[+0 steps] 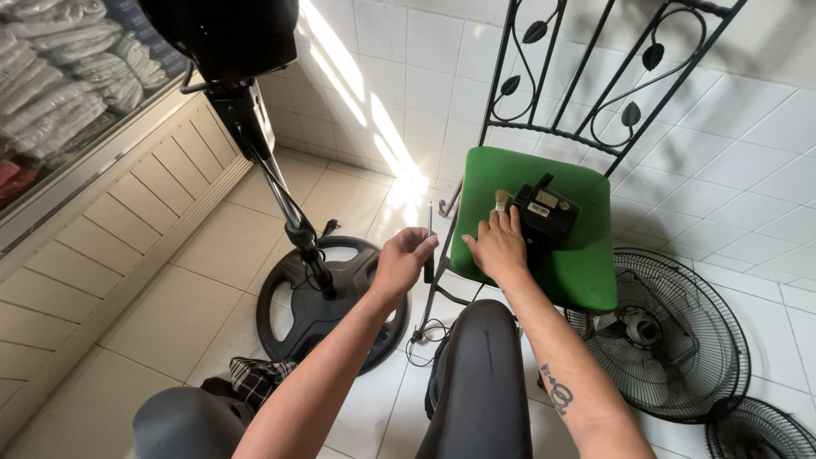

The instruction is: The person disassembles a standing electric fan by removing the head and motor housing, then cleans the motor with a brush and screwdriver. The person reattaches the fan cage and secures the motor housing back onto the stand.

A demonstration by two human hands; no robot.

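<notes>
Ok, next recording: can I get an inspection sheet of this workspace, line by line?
Surface: green chair seat on a black metal frame, over white floor tiles.
Job's things: black box part and small brush on the seat; screwdriver.
Clutter: two fan grilles on the floor at right; checked cloth near the knee.
Hands: left hand holds the screwdriver upright; right hand rests on the seat beside the box part.
Cables: thin cord looped by the chair leg.
Surroundings: fan stand with round base; panelled counter at left.

Fan head (228, 34) cut off at top edge; screwdriver (429, 242) handle hidden (behind fingers).
</notes>
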